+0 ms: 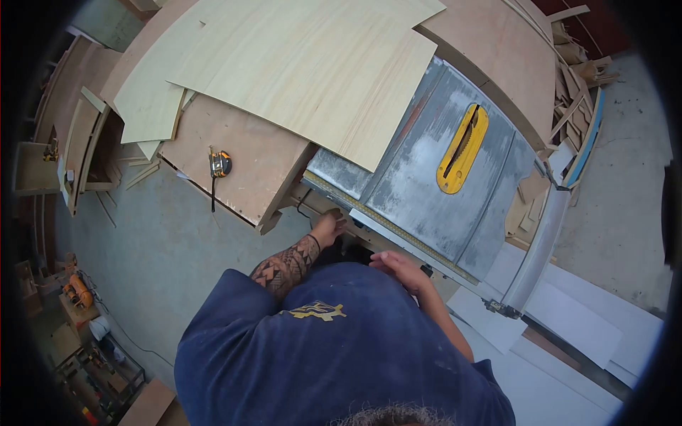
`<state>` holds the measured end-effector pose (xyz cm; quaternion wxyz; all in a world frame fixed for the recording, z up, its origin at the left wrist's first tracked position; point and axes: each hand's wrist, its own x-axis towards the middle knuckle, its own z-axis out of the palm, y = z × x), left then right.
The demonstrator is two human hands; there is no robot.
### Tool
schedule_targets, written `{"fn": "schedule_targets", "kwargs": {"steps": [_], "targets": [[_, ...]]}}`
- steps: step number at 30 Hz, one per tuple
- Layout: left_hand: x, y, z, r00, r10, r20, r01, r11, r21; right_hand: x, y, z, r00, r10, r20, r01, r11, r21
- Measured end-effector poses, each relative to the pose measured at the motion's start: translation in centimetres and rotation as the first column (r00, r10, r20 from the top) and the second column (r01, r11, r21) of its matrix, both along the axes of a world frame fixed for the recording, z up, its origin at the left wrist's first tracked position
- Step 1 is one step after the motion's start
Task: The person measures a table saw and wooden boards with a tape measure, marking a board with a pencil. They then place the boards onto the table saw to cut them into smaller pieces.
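Observation:
My left hand (329, 227) reaches to the front of the table saw (419, 199), just below its front rail (387, 228). The fingers are partly hidden there, so I cannot make out whether they grip anything. A dark cable (304, 204) hangs close by. My right hand (396, 268) is held in front of my body near the rail, its fingers stretched out with nothing seen in them. A yellow insert (462, 149) surrounds the saw blade. One large pale plywood sheet (305, 71) overlaps the left part of the saw top.
A tape measure (220, 165) lies on the wooden side table (234, 160). Wood offcuts (572, 92) are piled at the far right. White panels (568, 305) lie at the lower right. An orange power tool (78, 291) sits on a shelf at the left.

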<state>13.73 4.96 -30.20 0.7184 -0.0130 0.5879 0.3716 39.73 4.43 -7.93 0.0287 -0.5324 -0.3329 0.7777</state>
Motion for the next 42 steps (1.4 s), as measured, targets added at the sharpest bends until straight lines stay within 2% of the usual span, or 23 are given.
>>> {"fn": "schedule_targets", "kwargs": {"steps": [2, 3, 6, 7, 8, 10, 13, 16, 18, 21, 23, 24, 26, 27, 29, 30, 32, 34, 36, 37, 39, 40, 42], "targets": [[0.9, 2.7, -2.8, 0.951, 0.289, 0.113, -0.29, 0.957, -0.01, -1.7, 3.2, 2.5, 1.0, 0.015, -0.005, -0.014, 0.995, 0.102], [1.0, 3.9, -0.5, 0.941, 0.315, 0.121, -0.316, 0.949, -0.014, -2.9, 4.8, 3.6, 1.0, -0.004, 0.023, -0.001, 0.982, 0.189], [1.8, 4.5, -4.0, 0.925, 0.358, 0.125, -0.362, 0.932, 0.007, -5.5, 9.3, 1.9, 0.986, -0.076, 0.149, -0.011, 0.858, 0.513], [2.2, 4.7, -2.3, 0.867, 0.477, 0.147, -0.476, 0.878, -0.043, -6.6, 10.5, 2.0, 0.983, -0.075, 0.167, -0.025, 0.85, 0.527], [2.9, 5.0, -2.6, 0.864, 0.474, 0.171, -0.476, 0.879, -0.034, -7.9, 11.7, 2.1, 0.966, -0.177, 0.19, 0.029, 0.802, 0.596], [4.0, 5.3, -4.3, 0.678, 0.65, 0.343, -0.648, 0.749, -0.138, -9.8, 13.9, 1.5, 0.935, -0.286, 0.209, 0.072, 0.731, 0.679], [4.3, 5.6, -4.9, 0.672, 0.611, 0.419, -0.611, 0.777, -0.153, -11.7, 15.9, 0.1, 0.874, -0.469, 0.129, 0.344, 0.783, 0.519], [4.4, 6.1, -2.3, 0.616, 0.588, 0.524, -0.618, 0.774, -0.142, -12.3, 17.6, -1.7, 0.891, -0.429, 0.147, 0.315, 0.818, 0.481], [4.2, 6.3, -1.8, 0.608, 0.6, 0.52, -0.61, 0.772, -0.178, -12.7, 18.6, -4.1, 0.873, -0.464, 0.154, 0.316, 0.776, 0.546], [3.8, 4.9, -1.9, 0.715, 0.587, 0.379, -0.551, 0.808, -0.21, -13.8, 19.5, -4.4, 0.858, -0.449, 0.25, 0.191, 0.73, 0.656], [4.1, 3.8, -5.7, 0.843, 0.446, 0.302, -0.419, 0.895, -0.153, -14.3, 20.5, -5.2, 0.814, -0.475, 0.332, 0.209, 0.775, 0.597], [4.2, 3.4, -6.8, 0.845, 0.445, 0.295, -0.423, 0.895, -0.14, -14.6, 20.8, -5.6, 0.79, -0.485, 0.375, 0.221, 0.796, 0.564], [3.8, 2.9, -8.3, 0.767, 0.456, 0.451, -0.468, 0.879, -0.094, -15.9, 20.9, -5.0, 0.749, -0.559, 0.356, 0.288, 0.758, 0.584], [3.5, 2.4, -8.0, 0.772, 0.453, 0.445, -0.471, 0.879, -0.077, -16.5, 20.9, -3.7, 0.731, -0.612, 0.302, 0.398, 0.741, 0.541], [3.5, 1.8, -6.1, 0.974, 0.099, 0.205, -0.162, 0.934, 0.317, -16.2, 21.4, -4.4, 0.699, -0.693, 0.178, 0.581, 0.695, 0.424], [3.0, 2.2, -4.3, 0.974, 0.094, 0.205, -0.159, 0.93, 0.331, -16.0, 21.5, -4.5, 0.698, -0.697, 0.167, 0.583, 0.687, 0.433], [2.4, 2.6, -1.9, 0.797, 0.317, 0.515, -0.408, 0.91, 0.073, -15.8, 21.6, -4.2, 0.668, -0.744, 0.02, 0.707, 0.643, 0.294], [0.9, 2.6, -1.2, 0.808, 0.259, 0.53, -0.341, 0.938, 0.063, -16.0, 21.5, -2.3, 0.677, -0.735, -0.031, 0.72, 0.654, 0.23], [-1.3, 3.2, 4.0, 0.959, -0.072, 0.275, 0.053, 0.996, 0.077, -15.8, 20.6, -0.5, 0.663, -0.743, -0.086, 0.746, 0.647, 0.157], [-3.0, 3.0, 8.6, 0.943, -0.308, 0.125, 0.291, 0.947, 0.136, -15.9, 20.2, 0.0, 0.713, -0.696, -0.086, 0.698, 0.695, 0.171], [-6.5, 2.8, 15.7, 0.879, -0.477, 0.018, 0.457, 0.851, 0.258, -16.3, 19.8, 0.3, 0.745, -0.662, -0.081, 0.663, 0.723, 0.194], [-8.2, 2.9, 18.2, 0.805, -0.587, -0.087, 0.575, 0.736, 0.356, -16.6, 19.3, 2.0, 0.79, -0.582, -0.193, 0.611, 0.77, 0.181], [-12.6, 2.6, 21.2, 0.776, -0.616, -0.138, 0.615, 0.689, 0.383, -17.4, 18.4, 4.1, 0.815, -0.467, -0.342, 0.549, 0.811, 0.2]]}}
